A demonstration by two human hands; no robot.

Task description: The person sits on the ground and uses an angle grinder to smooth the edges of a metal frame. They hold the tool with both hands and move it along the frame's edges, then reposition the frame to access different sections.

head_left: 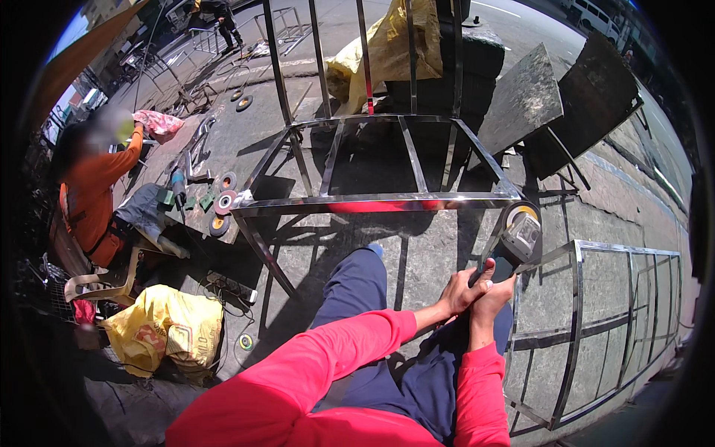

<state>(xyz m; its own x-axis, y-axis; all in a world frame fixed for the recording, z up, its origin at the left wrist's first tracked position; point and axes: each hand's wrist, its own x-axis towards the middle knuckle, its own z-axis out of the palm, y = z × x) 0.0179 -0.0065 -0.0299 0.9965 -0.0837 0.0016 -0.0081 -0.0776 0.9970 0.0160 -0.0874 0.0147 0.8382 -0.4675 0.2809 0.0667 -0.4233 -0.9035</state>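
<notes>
An angle grinder point(521, 237) with a silver head and a pale disc is held in both my hands, just right of centre. My left hand point(459, 293) is closed around its dark body, thumb pointing up. Close beside it, my right hand point(491, 296) grips the rear of the same tool. The disc is at the right front corner of a shiny metal chair frame point(357, 201); whether it touches the metal I cannot tell. The frame stands in front of my knees, with slats across the seat and upright bars behind. My fingers' undersides are hidden.
A second metal frame point(577, 328) lies at the right. Dark boards point(521, 100) lean beyond. On the left, a person in orange point(100, 186) sits near grinding discs point(225, 202) and another power tool point(179, 185). A yellow sack point(167, 328) and cords lie near left.
</notes>
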